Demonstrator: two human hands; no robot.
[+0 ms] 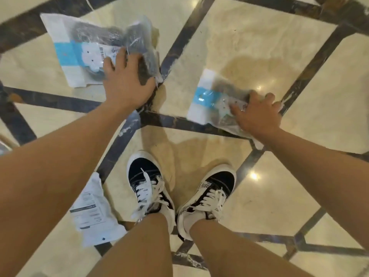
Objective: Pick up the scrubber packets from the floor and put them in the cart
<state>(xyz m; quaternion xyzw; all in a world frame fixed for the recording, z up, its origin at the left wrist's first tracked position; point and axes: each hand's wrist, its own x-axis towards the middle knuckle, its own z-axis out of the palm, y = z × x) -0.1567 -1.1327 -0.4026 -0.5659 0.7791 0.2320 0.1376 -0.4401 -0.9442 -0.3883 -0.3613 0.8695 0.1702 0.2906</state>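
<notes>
Two clear plastic scrubber packets with blue and white labels lie on the marble floor. The larger packet (pixel 87 48) is at upper left; my left hand (pixel 125 80) rests over its near right end, fingers curled round the dark scrubbers inside. The smaller packet (pixel 211 98) lies to the right; my right hand (pixel 257 114) grips its near end, fingers bent into the plastic. A third white packet (pixel 93 214) with printed text lies by my left shoe. No cart is in view.
My two feet in black and white sneakers (pixel 149 188) stand just behind the packets. The cream marble floor (pixel 249 47) carries dark inlaid stripes and shows glare spots. A blurred grey object pokes in at the left edge (pixel 4 146).
</notes>
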